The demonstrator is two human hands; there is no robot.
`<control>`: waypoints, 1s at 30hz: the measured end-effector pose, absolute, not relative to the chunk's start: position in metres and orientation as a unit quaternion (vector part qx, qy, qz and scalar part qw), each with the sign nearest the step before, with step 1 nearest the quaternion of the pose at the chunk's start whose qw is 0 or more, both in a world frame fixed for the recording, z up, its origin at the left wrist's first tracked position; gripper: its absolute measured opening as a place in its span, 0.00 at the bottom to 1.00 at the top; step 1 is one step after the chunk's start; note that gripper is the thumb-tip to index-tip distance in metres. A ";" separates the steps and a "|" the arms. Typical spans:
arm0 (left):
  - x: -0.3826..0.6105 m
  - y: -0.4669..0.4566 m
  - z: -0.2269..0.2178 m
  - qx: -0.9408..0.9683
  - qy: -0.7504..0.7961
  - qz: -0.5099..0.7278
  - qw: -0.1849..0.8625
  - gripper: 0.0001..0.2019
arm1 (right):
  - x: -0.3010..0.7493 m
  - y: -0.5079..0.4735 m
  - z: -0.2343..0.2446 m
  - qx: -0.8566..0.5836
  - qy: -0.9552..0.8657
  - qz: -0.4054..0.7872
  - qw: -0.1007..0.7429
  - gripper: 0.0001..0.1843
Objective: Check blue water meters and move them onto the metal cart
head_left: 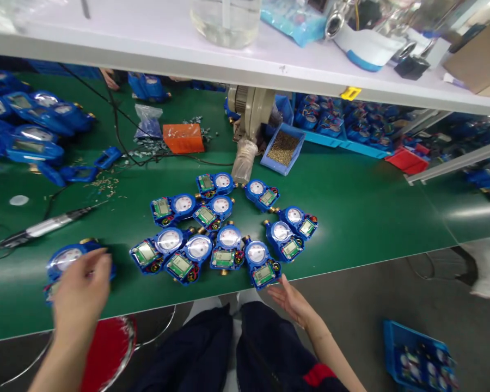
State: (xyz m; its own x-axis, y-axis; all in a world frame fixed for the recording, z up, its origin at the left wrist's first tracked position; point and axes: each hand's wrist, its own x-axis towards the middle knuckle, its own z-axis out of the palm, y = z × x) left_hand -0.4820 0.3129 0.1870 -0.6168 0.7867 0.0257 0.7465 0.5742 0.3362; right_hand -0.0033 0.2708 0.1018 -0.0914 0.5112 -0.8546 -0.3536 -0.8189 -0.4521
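Note:
At the bench's left front, my left hand (81, 283) is curled over a blue water meter (63, 258), hiding much of its right half; motion blurs the fingers. My right hand (292, 300) is at the front edge, palm up with fingers stretched out and apart. Its fingertips are beside the lower end of another water meter (257, 253); whether they touch it I cannot tell. Between the hands lie several more blue meters with white dials, green circuit boards and brass ends, among them one meter (228, 238) near the middle.
An electric screwdriver (44, 224) lies left, near loose screws. Behind are an orange box (183, 138), a blue bin of screws (283, 149) and a motor (249, 106). A shelf (281, 68) overhangs the bench. A co-worker's hand (109, 79) shows beyond. A red stool (108, 354) stands below.

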 end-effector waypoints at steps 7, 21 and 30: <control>-0.238 0.376 0.168 0.674 0.707 0.121 0.176 0.22 | 0.018 0.286 0.093 -0.550 -0.054 0.789 0.268 0.41; -0.194 0.376 0.138 0.635 0.768 -0.069 0.045 0.29 | -0.007 0.295 0.081 -0.461 0.046 0.813 0.354 0.49; -0.204 0.348 0.130 0.647 0.762 0.011 0.025 0.27 | -0.053 0.351 0.074 -0.451 0.047 0.800 0.392 0.48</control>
State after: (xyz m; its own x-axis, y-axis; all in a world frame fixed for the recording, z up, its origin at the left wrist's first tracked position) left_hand -0.2042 0.3479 0.1297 -0.1621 0.9865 -0.0247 0.9854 0.1632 0.0490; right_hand -0.0529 0.3510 0.0740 -0.2855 0.5846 -0.7594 -0.6703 -0.6881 -0.2777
